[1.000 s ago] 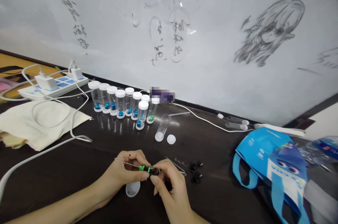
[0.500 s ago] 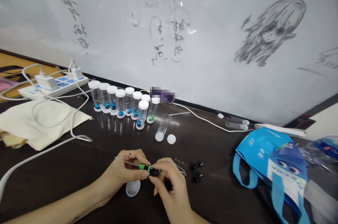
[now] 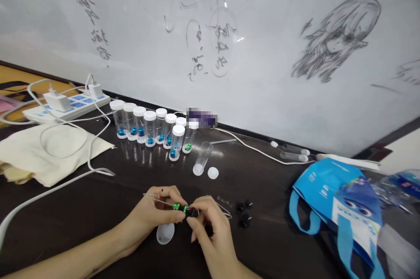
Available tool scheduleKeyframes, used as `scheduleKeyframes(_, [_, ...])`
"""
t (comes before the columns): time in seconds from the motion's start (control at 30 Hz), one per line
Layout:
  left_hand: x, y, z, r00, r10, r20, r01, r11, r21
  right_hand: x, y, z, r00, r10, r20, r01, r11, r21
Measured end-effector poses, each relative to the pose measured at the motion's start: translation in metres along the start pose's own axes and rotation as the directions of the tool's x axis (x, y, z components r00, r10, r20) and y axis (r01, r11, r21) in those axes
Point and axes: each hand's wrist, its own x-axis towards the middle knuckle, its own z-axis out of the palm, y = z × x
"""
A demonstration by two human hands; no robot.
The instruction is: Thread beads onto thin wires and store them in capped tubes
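Around the left hand [image 3: 160,211] and right hand [image 3: 211,222], whiteboard [image 3: 262,82] at twelve, I see capped tubes [image 3: 150,132] barring eleven, a white lid [image 3: 213,173] one, black parts [image 3: 244,221] three; a hand could pass toward two, between lid and blue bag [image 3: 316,185].

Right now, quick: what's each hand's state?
Left hand: closed, pinching the green-and-black part.
Right hand: closed, pinching that part's black end.

The green-and-black piece [image 3: 176,206] has a shiny, metallic-looking green finish; the capped tubes [image 3: 150,131] look like smooth clear plastic with matt white lids [image 3: 150,115]; the desk [image 3: 131,178] is dark and glossy, the whiteboard [image 3: 157,60] slick and reflective, the cream fabric [image 3: 24,145] matt.
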Motion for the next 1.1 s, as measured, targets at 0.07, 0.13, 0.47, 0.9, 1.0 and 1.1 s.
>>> scheduleKeyframes(0.07, [0.0002,0.0003,0.0003,1.000,-0.001,-0.010,0.001,1.000,-0.002,-0.0005,-0.0001,0.0002,0.999,-0.039,-0.018,0.039,0.999,-0.012])
scheduleKeyframes(0.13, [0.0000,0.0004,0.0006,1.000,-0.002,-0.013,0.002,1.000,-0.002,-0.0011,-0.0008,-0.0002,0.998,-0.057,-0.022,0.057,0.998,-0.012])
scheduleKeyframes(0.47, [-0.0004,0.0003,0.0004,1.000,0.014,-0.010,-0.014,1.000,0.025,0.0004,-0.0014,-0.0014,0.999,-0.045,-0.002,0.045,0.999,-0.019])
scheduleKeyframes(0.9, [-0.0012,-0.0010,0.0006,1.000,0.025,0.000,-0.025,1.000,0.018,-0.0004,-0.0037,-0.0012,0.999,0.033,0.007,-0.033,0.999,0.025])
scheduleKeyframes(1.0, [-0.0022,-0.0017,0.0009,0.999,0.041,0.006,-0.042,0.998,0.038,0.0001,-0.0036,-0.0017,0.999,0.026,0.021,-0.027,0.999,0.043])
scheduleKeyframes(1.1, [-0.0023,-0.0006,0.0012,0.999,0.032,0.005,-0.032,0.999,0.037,0.0002,-0.0034,-0.0016,0.999,0.020,0.025,-0.021,0.999,0.027])
